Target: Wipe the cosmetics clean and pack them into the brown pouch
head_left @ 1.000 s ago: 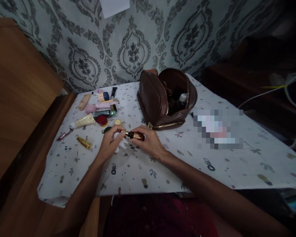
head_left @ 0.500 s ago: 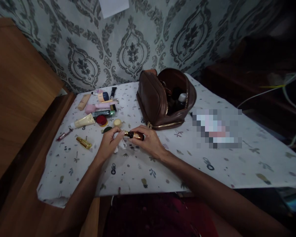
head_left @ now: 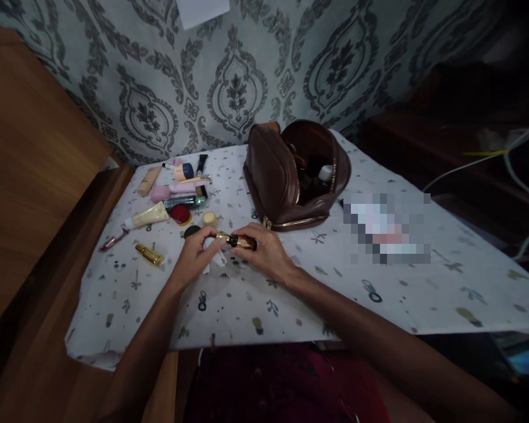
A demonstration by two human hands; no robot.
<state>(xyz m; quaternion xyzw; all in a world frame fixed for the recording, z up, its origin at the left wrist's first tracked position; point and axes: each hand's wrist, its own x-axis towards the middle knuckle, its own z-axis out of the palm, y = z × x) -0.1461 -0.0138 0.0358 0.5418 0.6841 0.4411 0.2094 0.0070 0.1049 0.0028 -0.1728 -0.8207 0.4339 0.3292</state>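
Note:
My right hand (head_left: 267,249) is closed around a small, shiny brown bottle (head_left: 245,242), held on its side above the tablecloth. Its black and gold end points toward my left hand (head_left: 194,254), whose thumb and fingers pinch a white tissue (head_left: 217,258) against the gold part. Whether the gold part is a separate cap cannot be made out. Partly behind my left fingers lies a dark green round item (head_left: 191,231). A cream round container (head_left: 210,219) sits just beyond the hands, and a gold tube (head_left: 149,254) lies to their left.
An unzipped brown leather bag (head_left: 275,176) with bottles inside stands behind my hands. Several cosmetics lie at left, among them a cream squeeze tube (head_left: 147,216), a red round jar (head_left: 180,214) and a beige tube (head_left: 149,181). A blurred-out item (head_left: 383,226) is at right.
My hands and the brown bottle stay almost in place, with a slight shift of the fingers at the gold end. The whole view has moved a little.

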